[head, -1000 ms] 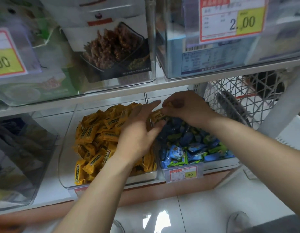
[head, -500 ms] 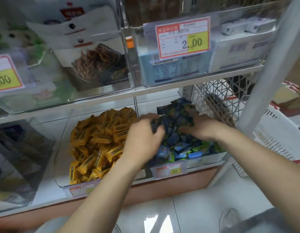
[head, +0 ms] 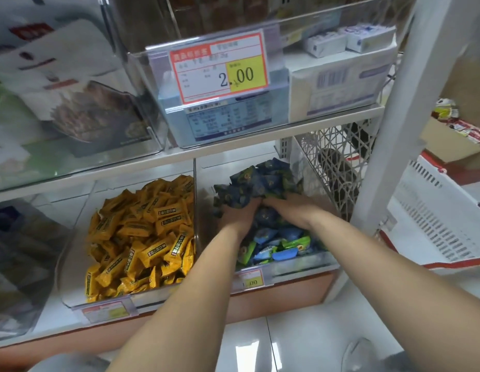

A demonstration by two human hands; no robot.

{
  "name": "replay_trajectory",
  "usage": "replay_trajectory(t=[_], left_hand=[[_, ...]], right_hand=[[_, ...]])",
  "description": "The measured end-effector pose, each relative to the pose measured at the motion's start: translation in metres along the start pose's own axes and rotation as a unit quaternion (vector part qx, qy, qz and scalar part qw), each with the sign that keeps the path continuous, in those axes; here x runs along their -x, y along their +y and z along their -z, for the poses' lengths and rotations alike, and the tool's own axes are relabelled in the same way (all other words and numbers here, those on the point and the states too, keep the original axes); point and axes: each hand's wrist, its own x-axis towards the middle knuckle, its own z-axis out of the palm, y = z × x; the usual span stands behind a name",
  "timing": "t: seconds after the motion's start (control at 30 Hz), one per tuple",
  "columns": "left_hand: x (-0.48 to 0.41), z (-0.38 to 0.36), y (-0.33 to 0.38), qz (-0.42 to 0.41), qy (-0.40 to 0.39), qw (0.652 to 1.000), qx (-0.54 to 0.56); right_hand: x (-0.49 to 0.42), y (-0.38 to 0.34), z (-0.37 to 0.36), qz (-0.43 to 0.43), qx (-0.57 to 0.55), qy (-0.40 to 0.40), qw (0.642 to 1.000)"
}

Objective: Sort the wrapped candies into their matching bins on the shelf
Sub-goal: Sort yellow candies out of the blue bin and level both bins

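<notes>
Blue candies [head: 260,181] are heaped in the right bin [head: 300,264]. The left hand [head: 237,214] and right hand [head: 285,208] curl round the pile, seemingly sifting. Next, any strays need plucking out for the yellow candies [head: 142,232] alongside.

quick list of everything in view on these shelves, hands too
yellow candies: many, yellow, left lower bin
blue candies: many, blue, some green, right lower bin
lower bins: two, clear, lower shelf
large price tag: one, red-edged white and yellow, upper bin front
boxes: several, white and blue, upper right bin
snack packets: a few, white with brown picture, upper left bin
lattice basket: one, white, right of blue candies
slotted crate: one, white, far right
left grip: in blue candies, fingers hidden
right grip: in blue candies, fingers hidden
</notes>
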Motion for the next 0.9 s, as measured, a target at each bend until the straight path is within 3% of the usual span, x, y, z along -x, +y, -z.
replay_trajectory(t=[0.17,0.27,0.4,0.47,0.73,0.9], left_hand=[[-0.009,0.013,-0.007,-0.023,-0.101,0.977,0.187],[-0.007,0.014,-0.010,-0.028,-0.108,0.960,0.259],[0.006,0.014,0.001,-0.012,-0.216,0.889,0.403],[0.007,0.015,0.006,-0.021,-0.223,0.871,0.437],[0.007,0.018,0.000,0.019,-0.147,0.873,0.465],[0.006,0.017,-0.007,0.000,-0.099,0.885,0.454]], right_hand=[[-0.008,-0.005,-0.013,0.006,-0.186,0.011,0.983],[-0.012,-0.005,-0.009,-0.005,-0.264,0.018,0.964],[-0.008,-0.009,-0.002,-0.021,-0.374,-0.023,0.927],[-0.009,-0.012,0.002,-0.012,-0.404,-0.018,0.915],[0.009,-0.029,0.027,0.005,-0.284,-0.006,0.959],[0.023,-0.029,0.037,0.109,-0.085,0.080,0.987]])
